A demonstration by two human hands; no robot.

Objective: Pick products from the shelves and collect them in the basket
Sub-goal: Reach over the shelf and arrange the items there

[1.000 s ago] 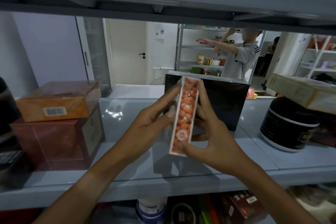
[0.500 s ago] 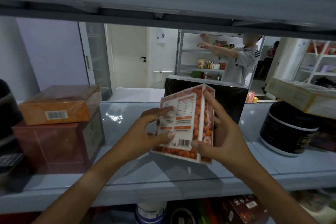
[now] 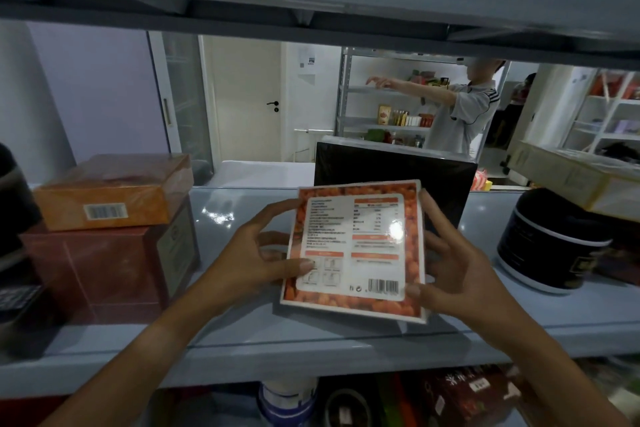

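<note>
Head view looks into a grey shelf (image 3: 242,354), and both hands are up in front of it with an orange product box (image 3: 355,248) held between them, clear of the shelf surface. Its back faces the camera — a white label with small print and a barcode at the lower right. The left hand (image 3: 258,262) grips the box's left edge, thumb pressed on the label face, other fingers curled behind. The right hand (image 3: 457,270) clamps the right edge, thumb at the lower corner by the barcode, fingers spread along the side.

Behind the box stands a black carton (image 3: 394,177). To the left, an orange wrapped box (image 3: 114,192) lies on top of a red box (image 3: 104,270). To the right sits a round black container (image 3: 550,243) — white bands near its top and base. Beyond the shelf, another person (image 3: 460,111) reaches toward a metal rack (image 3: 349,90).
</note>
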